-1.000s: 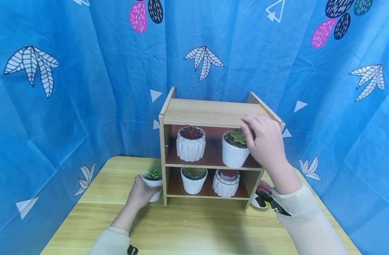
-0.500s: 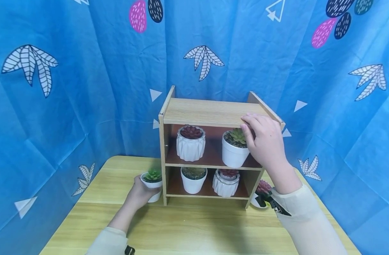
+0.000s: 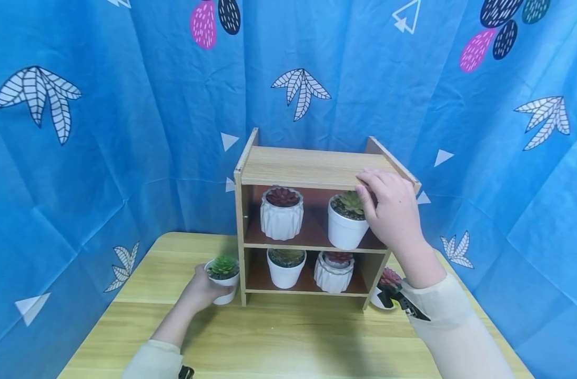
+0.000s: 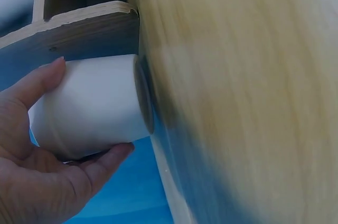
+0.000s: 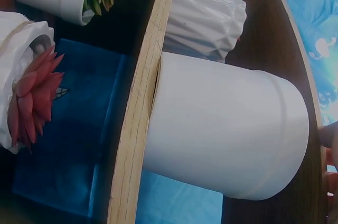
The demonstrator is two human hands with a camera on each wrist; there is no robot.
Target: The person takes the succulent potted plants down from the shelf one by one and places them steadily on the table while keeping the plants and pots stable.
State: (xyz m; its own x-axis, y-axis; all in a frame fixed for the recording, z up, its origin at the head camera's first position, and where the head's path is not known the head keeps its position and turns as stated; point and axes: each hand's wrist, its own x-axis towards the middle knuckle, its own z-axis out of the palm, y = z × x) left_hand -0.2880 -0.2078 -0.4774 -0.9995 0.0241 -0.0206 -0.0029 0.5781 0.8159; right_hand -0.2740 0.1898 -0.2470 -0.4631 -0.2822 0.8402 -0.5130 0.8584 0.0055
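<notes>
My left hand point(image 3: 200, 288) holds a small white pot with a green succulent point(image 3: 223, 266) just outside the left side of a wooden shelf unit point(image 3: 312, 166). In the left wrist view, thumb and fingers lie around the white pot point(image 4: 100, 102), its base close to the tabletop; whether it touches is unclear. My right hand point(image 3: 393, 210) grips the front edge of the unit's top board near its right end, fingers above and thumb at the edge. Behind the thumb, a white pot with a pale green succulent point(image 3: 347, 231) is partly covered.
A ribbed white pot with a dark red succulent point(image 3: 282, 218) shares the upper shelf. Below stand a plain white pot point(image 3: 285, 275) and a ribbed pot with a red succulent point(image 3: 334, 276). Right of the unit, a pink succulent point(image 3: 390, 277) is half hidden by the right wrist.
My left hand and its potted succulent have shifted slightly left and toward me, and the pot shows more of its top. The right hand keeps its place on the top board.
</notes>
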